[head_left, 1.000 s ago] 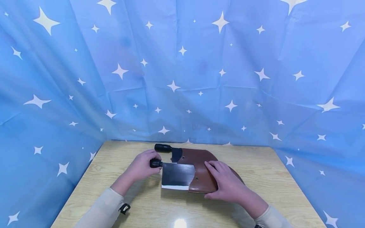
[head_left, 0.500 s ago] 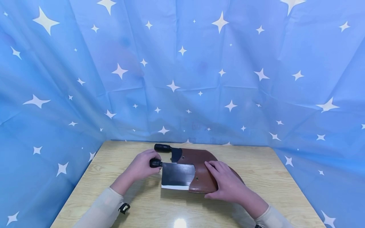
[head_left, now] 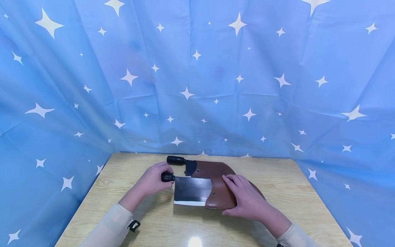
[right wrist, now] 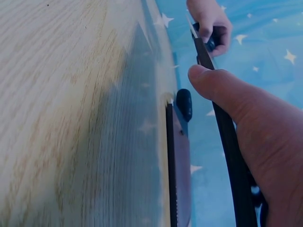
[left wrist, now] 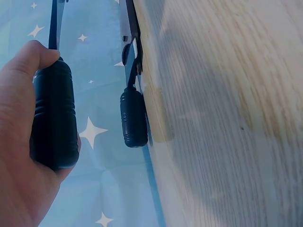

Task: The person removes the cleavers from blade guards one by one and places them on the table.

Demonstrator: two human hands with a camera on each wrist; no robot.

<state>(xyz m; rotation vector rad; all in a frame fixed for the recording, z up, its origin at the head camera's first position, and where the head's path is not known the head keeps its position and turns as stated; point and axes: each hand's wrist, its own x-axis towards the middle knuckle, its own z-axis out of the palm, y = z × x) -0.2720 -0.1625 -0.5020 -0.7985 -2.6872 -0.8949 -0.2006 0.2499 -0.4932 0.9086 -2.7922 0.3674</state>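
The left grip (head_left: 155, 178) was curled round the black handle (head_left: 167, 177) of the nearer cleaver (head_left: 192, 188), its thumb at the handle's blade end. The right grip (head_left: 248, 202) pinched the brown sheath (head_left: 223, 199), thumb low on the near side and fingers over the upper face. The cleaver lay between both grips, raised off the surface (head_left: 154, 226), its blade bare beside the left grip and covered toward the right.

The chief hazard seemed to be the bright strip along the blade's near side, apparently the cutting edge, which ran toward the sheath's lower border close to the right thumb. A twist of the left grip could have pressed that edge through the seam. With only the handle held on that side, a sudden loss of friction could have jerked the blade sideways or let the sheath drop. Beyond the grips, the second cleaver's handle (head_left: 175, 160) and second sheath (head_left: 213, 167) rested on the surface; a low or wide swing might have knocked the bare blade against them.
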